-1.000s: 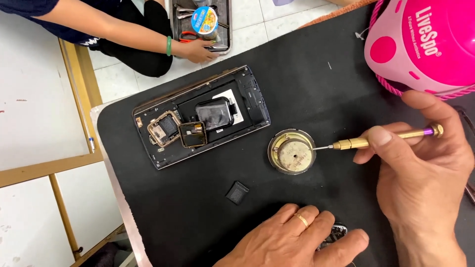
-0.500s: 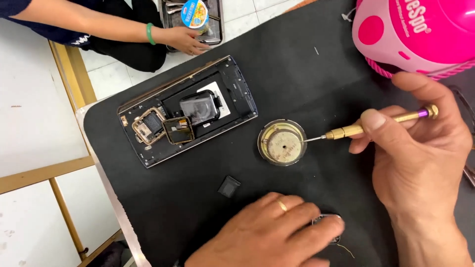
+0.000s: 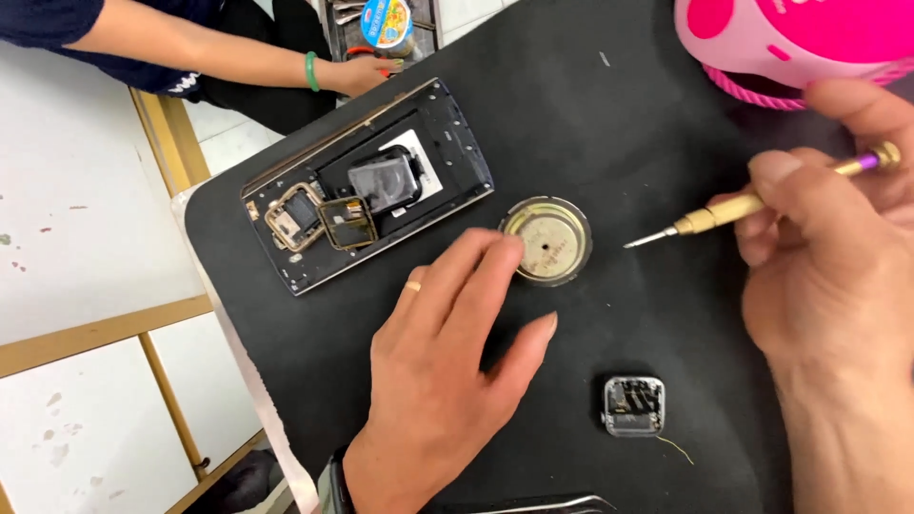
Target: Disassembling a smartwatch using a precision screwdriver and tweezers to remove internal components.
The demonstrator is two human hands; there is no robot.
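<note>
My right hand (image 3: 838, 276) grips a small gold screwdriver (image 3: 752, 202) with a purple cap, its tip hanging a short way right of a round metal disc (image 3: 550, 240) on the black mat (image 3: 590, 114). My left hand (image 3: 447, 362), a ring on one finger, lies flat on the mat with its fingertips touching the disc's left edge. An opened phone frame (image 3: 367, 186) with exposed parts lies to the upper left of the disc. A small square module (image 3: 634, 406) sits on the mat below the screwdriver.
A pink rounded device (image 3: 790, 33) stands at the mat's far right corner. Another person's arm (image 3: 219, 57) with a green bracelet reaches to a tray of tools (image 3: 381, 24) on the floor. A wooden frame (image 3: 114, 328) runs left of the table. Tweezers (image 3: 543, 504) lie at the near edge.
My left hand slid up from the near edge to the disc, uncovering the square module. The screwdriver tip drew back to the right, off the disc. The small black chip is hidden now.
</note>
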